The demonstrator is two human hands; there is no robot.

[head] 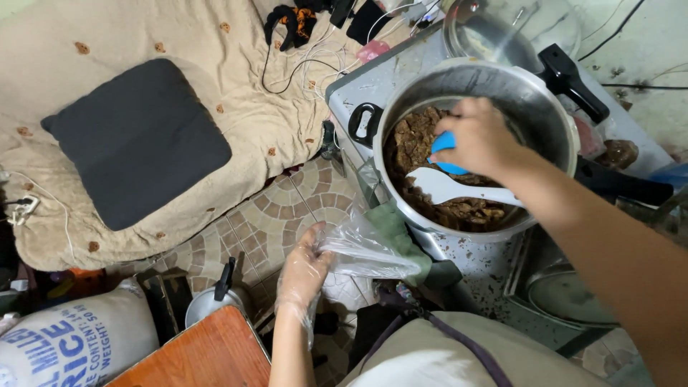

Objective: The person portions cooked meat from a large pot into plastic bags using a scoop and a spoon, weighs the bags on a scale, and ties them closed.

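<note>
A large steel pressure-cooker pot with black handles stands on a small stove and holds brown cooked meat. My right hand reaches into the pot and grips a blue scoop. A white plastic rice paddle lies in the pot just below that hand. My left hand, in a thin clear plastic glove, holds a clear plastic bag just below the pot's near rim.
The pot's lid lies behind it. A beige mattress with a dark cushion and tangled cables lies to the left. A rice sack, a wooden board and a kettle are at the lower left on patterned floor tiles.
</note>
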